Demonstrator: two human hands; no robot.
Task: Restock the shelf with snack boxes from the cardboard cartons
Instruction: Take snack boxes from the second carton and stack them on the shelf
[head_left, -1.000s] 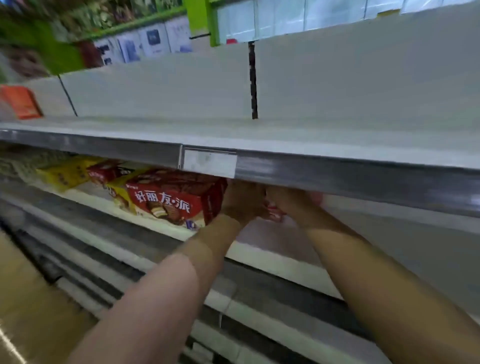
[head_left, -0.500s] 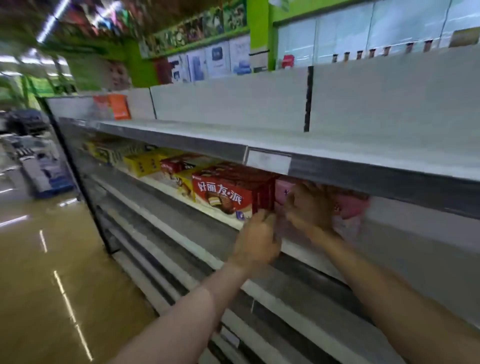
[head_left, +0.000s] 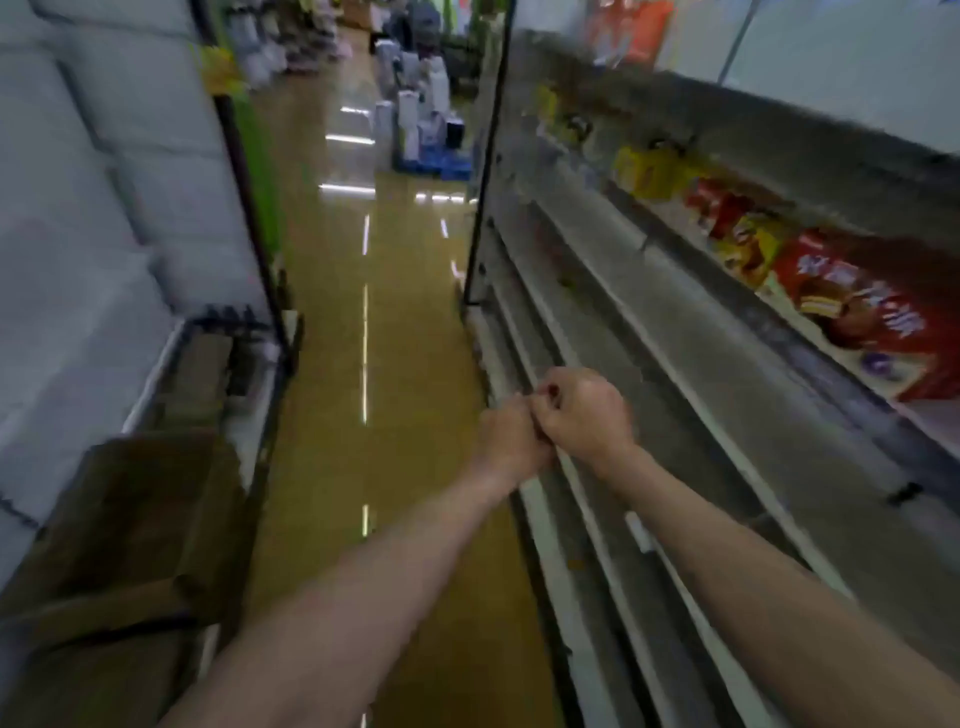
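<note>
Now both fists meet, left hand (head_left: 511, 441) and right hand (head_left: 584, 413) curled, nothing visibly held; red snack box (head_left: 872, 317) sits on grey metal shelf (head_left: 779, 332); brown cardboard carton (head_left: 130, 525) blurred, contents unreadable.

Blurred snack boxes (head_left: 852, 306), nearest cut by right edge; hands' (head_left: 550, 421) fingertips hidden.

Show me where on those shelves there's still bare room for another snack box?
The lower shelves on the right, below the big red snack box, look bare along their length. The row holding that red box, the yellow-orange box and the yellow boxes is crowded. Both hands, left hand and right hand, meet in front of the lower shelves, holding nothing.
</note>
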